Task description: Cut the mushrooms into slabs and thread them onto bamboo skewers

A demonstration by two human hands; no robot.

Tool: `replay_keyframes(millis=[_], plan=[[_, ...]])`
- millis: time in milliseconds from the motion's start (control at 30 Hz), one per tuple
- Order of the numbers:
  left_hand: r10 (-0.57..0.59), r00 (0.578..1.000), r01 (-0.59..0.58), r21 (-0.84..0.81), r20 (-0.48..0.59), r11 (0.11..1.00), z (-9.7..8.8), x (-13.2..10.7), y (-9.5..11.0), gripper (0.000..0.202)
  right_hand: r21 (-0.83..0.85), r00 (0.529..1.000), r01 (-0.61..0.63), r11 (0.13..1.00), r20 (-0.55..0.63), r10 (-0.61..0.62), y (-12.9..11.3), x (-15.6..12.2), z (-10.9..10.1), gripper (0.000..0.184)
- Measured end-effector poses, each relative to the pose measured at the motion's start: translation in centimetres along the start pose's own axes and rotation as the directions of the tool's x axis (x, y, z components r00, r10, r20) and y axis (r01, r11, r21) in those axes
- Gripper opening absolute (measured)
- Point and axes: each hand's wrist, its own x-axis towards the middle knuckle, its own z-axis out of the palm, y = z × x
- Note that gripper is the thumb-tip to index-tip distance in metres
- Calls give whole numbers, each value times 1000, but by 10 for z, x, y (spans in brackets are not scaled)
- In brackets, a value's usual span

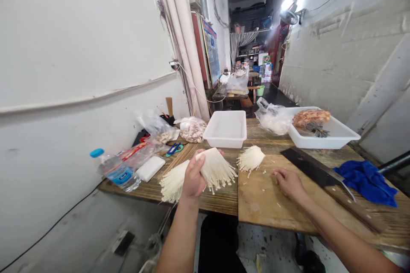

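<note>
My left hand [194, 175] is wrapped round a flat bunch of enoki mushrooms [219, 168], raised above the wooden table with the loose ends fanning to the right. A second pile of enoki [174, 183] lies on the table just behind and left of that hand. Over the wooden cutting board [261, 204], my right hand [288, 182] has its fingers curled and pressed together; whether they pinch anything is hidden. A smaller enoki bunch [251, 158] rests at the board's upper left corner, with small scraps scattered near it. Right of my right hand lies a broad cleaver [309, 166], its wooden handle toward me.
Beyond my hands stands a white plastic tub [226, 136]. Another white tub [323, 141] at right holds skewered food. A blue cloth [367, 181] lies by the cleaver. Bagged mushrooms [191, 129], blue-handled scissors [174, 149] and a water bottle [120, 175] stand at left.
</note>
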Motion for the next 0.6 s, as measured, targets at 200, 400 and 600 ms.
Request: replay_keyframes(millis=[200,400,600], plan=[[-267,963,258,-158,-33,953,5,-6,-11,38,-85,998,-53,995,19,54,6,-1,-4,29],[-533,845,502,-280,-44,818,1,-7,-38,37,-225,1000,-9,974,14,12,3,-1,-10,23],[-580,813,539,-305,-56,785,-3,-9,-59,36,-379,998,56,924,-8,-63,-3,-3,-10,16]])
